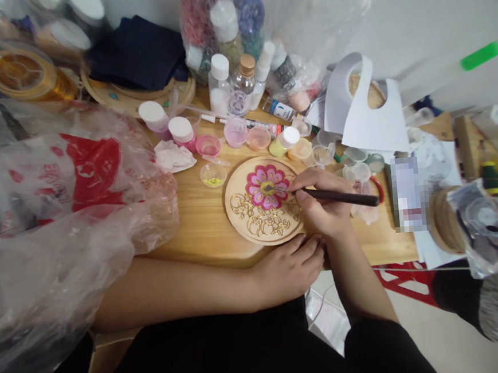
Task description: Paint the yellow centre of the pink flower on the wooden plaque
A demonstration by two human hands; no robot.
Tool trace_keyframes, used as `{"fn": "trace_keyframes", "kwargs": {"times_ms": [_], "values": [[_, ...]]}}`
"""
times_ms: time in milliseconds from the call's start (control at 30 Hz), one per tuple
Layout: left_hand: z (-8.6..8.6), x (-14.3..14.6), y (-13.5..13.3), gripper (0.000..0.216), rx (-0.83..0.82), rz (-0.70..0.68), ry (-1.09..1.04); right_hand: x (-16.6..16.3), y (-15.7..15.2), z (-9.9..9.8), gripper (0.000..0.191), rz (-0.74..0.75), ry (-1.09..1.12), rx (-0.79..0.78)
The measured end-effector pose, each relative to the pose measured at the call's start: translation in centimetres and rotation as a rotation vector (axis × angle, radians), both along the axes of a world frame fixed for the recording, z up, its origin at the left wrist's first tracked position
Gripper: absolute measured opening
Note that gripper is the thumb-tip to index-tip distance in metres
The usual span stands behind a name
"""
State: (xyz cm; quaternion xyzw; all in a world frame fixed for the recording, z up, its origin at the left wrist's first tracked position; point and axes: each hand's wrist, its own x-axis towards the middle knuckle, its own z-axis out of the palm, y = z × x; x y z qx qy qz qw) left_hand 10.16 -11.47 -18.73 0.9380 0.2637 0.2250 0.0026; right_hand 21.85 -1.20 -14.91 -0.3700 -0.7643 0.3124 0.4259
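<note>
A round wooden disc [243, 224] lies on the wooden table [200, 225], bearing a pink flower [267, 186] with gold outlines below it. My right hand [323, 203] is closed on a thin dark brush [340, 196], whose tip touches the flower's right side. Just below the disc, my left hand [288, 269] rests at the table's front edge with its fingers together and lying flat against the disc's lower rim; it holds nothing.
Small paint cups [235, 133] and bottles [220, 82] crowd the table behind the disc. A large plastic bag [61, 213] fills the left side. White cut paper [364, 114], tape rolls and clutter lie to the right. A red stool [405, 283] stands below.
</note>
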Motion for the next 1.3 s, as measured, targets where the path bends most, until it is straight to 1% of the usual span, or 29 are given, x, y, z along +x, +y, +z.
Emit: {"fn": "trace_keyframes", "kwargs": {"times_ms": [233, 533, 767, 933, 1133, 1300], "values": [[-0.16, 0.18, 0.0, 0.036, 0.015, 0.023, -0.046, 0.11, -0.02, 0.0, 0.017, 0.002, -0.006, 0.002], [-0.26, 0.14, -0.18, 0.036, 0.001, 0.015, -0.026, 0.12, -0.08, 0.04, 0.016, -0.007, -0.005, 0.002], [0.02, 0.04, -0.07, 0.036, -0.011, 0.006, 0.015, 0.17, -0.11, -0.06, 0.017, -0.009, 0.006, -0.002], [0.17, 0.02, 0.0, 0.037, -0.009, 0.013, -0.003, 0.13, -0.09, -0.03, 0.017, -0.037, 0.01, 0.001], [-0.02, 0.15, -0.12, 0.036, -0.001, 0.037, -0.028, 0.04, 0.07, -0.23, 0.02, -0.138, 0.103, 0.018], [-0.11, 0.16, -0.16, 0.036, -0.004, 0.03, -0.036, 0.11, 0.08, -0.24, 0.018, -0.145, 0.059, -0.008]]}}
